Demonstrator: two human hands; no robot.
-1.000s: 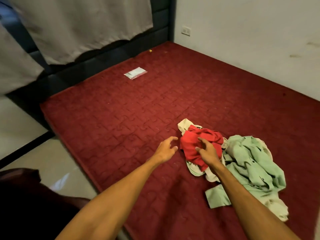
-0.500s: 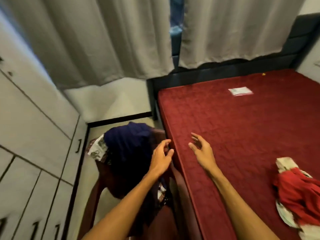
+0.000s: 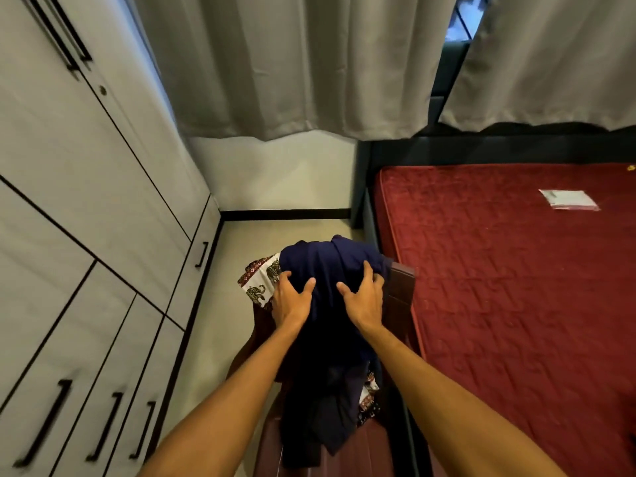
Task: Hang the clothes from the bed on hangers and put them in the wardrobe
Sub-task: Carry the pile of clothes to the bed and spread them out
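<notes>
A pale wardrobe [image 3: 86,201] with black bar handles is set along the left. Grey curtains [image 3: 292,63] are hung over the far wall [image 3: 275,173], and a strip of window [image 3: 461,18] is seen between them. The pale floor [image 3: 258,235] is edged by black skirting [image 3: 285,214]. A bed [image 3: 516,287] with a red quilted mattress and a dark frame is placed at the right, with a dark brown chair [image 3: 401,280] just beside it.

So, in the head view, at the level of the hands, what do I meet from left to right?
wardrobe → patterned cloth → left hand → right hand → bed
</notes>
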